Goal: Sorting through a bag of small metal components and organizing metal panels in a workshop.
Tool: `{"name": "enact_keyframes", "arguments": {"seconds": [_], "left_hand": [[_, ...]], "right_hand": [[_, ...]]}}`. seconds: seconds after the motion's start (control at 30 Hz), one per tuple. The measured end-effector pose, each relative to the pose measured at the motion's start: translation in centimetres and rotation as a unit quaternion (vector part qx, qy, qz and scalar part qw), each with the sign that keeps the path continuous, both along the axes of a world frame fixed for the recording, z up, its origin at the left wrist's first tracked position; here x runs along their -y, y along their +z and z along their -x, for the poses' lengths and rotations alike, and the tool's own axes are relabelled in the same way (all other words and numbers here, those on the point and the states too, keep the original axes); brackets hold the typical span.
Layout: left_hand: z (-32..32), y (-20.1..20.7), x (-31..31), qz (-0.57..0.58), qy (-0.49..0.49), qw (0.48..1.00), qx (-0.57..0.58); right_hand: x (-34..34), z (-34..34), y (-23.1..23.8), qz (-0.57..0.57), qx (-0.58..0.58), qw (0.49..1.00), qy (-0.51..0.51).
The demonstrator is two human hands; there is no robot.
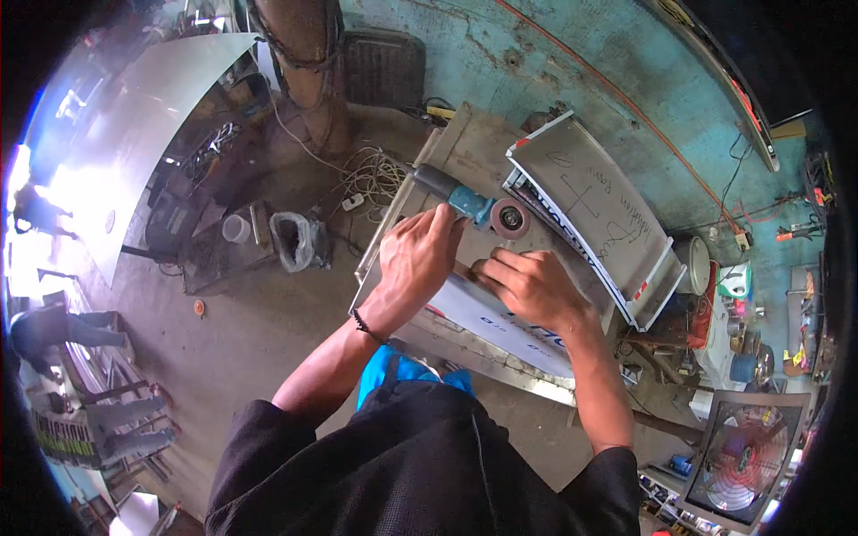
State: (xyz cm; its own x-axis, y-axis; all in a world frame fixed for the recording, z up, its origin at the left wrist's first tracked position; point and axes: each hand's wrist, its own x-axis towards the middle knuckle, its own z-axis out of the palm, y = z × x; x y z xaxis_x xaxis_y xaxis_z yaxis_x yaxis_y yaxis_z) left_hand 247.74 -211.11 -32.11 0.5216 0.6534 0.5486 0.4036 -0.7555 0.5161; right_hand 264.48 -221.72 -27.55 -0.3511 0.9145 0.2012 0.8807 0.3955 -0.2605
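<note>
A teal and grey angle grinder (469, 202) lies on the worktable, its round brownish disc (510, 218) toward the right. Just below its body is my left hand (418, 253), fingers curled and close against the tool; whatever they grip is hidden. My right hand (529, 284) is closed below the disc, its fingertips pinched near the upper edge of a film-covered sheet (500, 323). What sits in that pinch is too small to make out. The sheet has a white and bluish printed film and slants between my forearms.
A bent metal panel (590, 205) with handwriting rests on the worktable (447, 143) at right. Coiled cable (374, 179) lies left of the table. A lined bin (298, 241) and white bucket (237, 229) stand on the floor. A fan (744, 456) is at lower right.
</note>
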Motion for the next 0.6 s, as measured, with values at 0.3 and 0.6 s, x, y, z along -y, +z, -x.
{"name": "enact_keyframes", "arguments": {"seconds": [0.3, 0.6], "left_hand": [[0.3, 0.0, 0.2, 0.005, 0.009, 1.000, -0.001], [0.0, -0.1, 0.1, 0.004, 0.006, 1.000, 0.000]], "right_hand": [[0.9, -0.4, -0.2, 0.003, -0.010, 1.000, 0.001], [3.4, -0.8, 0.7, -0.039, -0.088, 0.993, -0.076]]}}
